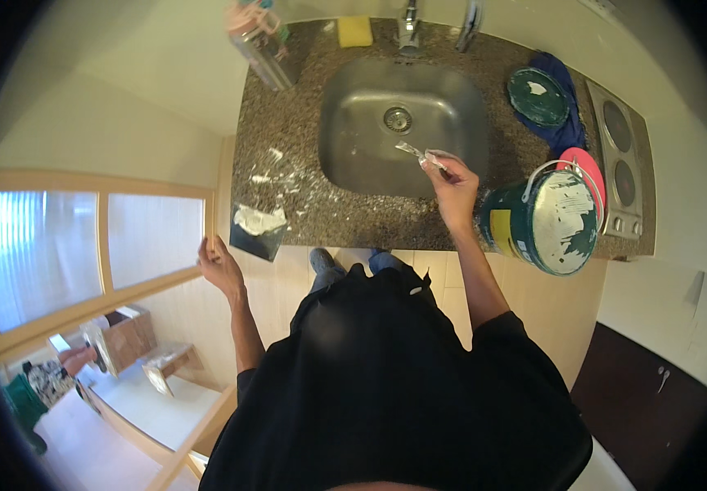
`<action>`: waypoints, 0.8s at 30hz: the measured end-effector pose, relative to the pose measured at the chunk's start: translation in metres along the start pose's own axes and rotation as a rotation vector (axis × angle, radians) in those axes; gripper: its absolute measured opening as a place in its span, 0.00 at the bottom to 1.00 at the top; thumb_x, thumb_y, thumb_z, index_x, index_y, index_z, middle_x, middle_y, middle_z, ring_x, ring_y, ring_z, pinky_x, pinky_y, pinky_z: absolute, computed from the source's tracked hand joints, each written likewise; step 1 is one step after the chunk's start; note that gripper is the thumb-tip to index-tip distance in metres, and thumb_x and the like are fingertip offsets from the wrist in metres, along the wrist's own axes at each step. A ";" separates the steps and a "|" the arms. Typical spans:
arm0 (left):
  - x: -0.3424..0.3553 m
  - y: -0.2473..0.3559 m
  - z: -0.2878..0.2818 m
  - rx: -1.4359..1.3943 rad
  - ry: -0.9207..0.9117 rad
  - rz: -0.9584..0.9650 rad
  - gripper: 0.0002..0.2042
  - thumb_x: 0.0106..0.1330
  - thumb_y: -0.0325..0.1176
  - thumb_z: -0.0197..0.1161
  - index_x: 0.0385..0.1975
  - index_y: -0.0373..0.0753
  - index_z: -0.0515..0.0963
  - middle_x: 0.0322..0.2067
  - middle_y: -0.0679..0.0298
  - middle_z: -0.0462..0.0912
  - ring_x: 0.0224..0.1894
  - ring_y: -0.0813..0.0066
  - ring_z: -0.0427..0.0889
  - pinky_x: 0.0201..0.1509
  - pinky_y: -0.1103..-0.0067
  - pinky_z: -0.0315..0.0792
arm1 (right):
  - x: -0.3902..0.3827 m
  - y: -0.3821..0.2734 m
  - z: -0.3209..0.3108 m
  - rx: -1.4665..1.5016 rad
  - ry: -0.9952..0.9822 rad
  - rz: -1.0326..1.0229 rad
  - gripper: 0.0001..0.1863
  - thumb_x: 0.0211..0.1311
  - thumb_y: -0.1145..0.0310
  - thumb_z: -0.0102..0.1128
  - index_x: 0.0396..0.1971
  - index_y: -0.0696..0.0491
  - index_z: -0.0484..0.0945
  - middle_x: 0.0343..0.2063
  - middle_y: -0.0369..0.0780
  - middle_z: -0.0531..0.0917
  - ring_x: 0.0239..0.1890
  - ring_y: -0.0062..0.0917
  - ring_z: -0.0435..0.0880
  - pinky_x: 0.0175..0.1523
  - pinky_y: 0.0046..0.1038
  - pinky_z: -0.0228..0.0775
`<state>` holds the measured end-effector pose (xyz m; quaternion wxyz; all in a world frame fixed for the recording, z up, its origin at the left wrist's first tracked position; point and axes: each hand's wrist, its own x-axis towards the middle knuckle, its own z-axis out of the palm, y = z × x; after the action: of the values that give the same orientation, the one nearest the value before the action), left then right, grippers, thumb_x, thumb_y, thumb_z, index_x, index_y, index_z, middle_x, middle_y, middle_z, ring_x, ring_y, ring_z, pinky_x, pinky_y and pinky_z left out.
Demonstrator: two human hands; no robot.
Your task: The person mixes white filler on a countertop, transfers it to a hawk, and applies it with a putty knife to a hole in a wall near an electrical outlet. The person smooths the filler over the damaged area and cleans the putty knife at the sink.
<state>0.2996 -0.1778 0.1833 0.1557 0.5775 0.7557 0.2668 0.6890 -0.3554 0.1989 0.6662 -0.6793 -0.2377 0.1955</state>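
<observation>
My right hand [452, 184] is over the near part of the steel sink [353, 106], fingers pinched on a small paint-smeared metal tool [408, 149], perhaps a scraper. My left hand [221, 266] hangs left of the counter edge, fingers loosely curled apart with nothing in them, close to a dark square board [257, 245] bearing a lump of white paste [257, 219]. Right of my right hand, a dark green bucket [509, 221] with a white-smeared top lies on the speckled counter [288, 180], which has white smears.
A bottle [263, 53], yellow sponge [354, 31] and tap [409, 29] line the back. At right are a green lid [538, 96], blue cloth [568, 135], pink disc [584, 168] and hob [618, 155]. At left stand a glazed wooden frame [101, 245] and cluttered shelves [145, 409].
</observation>
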 end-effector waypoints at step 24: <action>-0.021 0.428 0.242 -0.381 -0.557 1.387 0.20 0.56 0.16 0.58 0.49 0.36 0.80 0.45 0.48 0.83 0.46 0.47 0.82 0.51 0.62 0.76 | 0.085 0.039 -0.009 -0.161 0.140 -0.258 0.10 0.55 0.83 0.68 0.39 0.63 0.85 0.45 0.43 0.84 0.47 0.26 0.85 0.51 0.26 0.82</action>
<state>0.7757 -0.0623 0.2356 0.2342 0.9280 0.0949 0.2737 0.7652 -0.3130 0.1646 0.6442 -0.7062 -0.2910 0.0408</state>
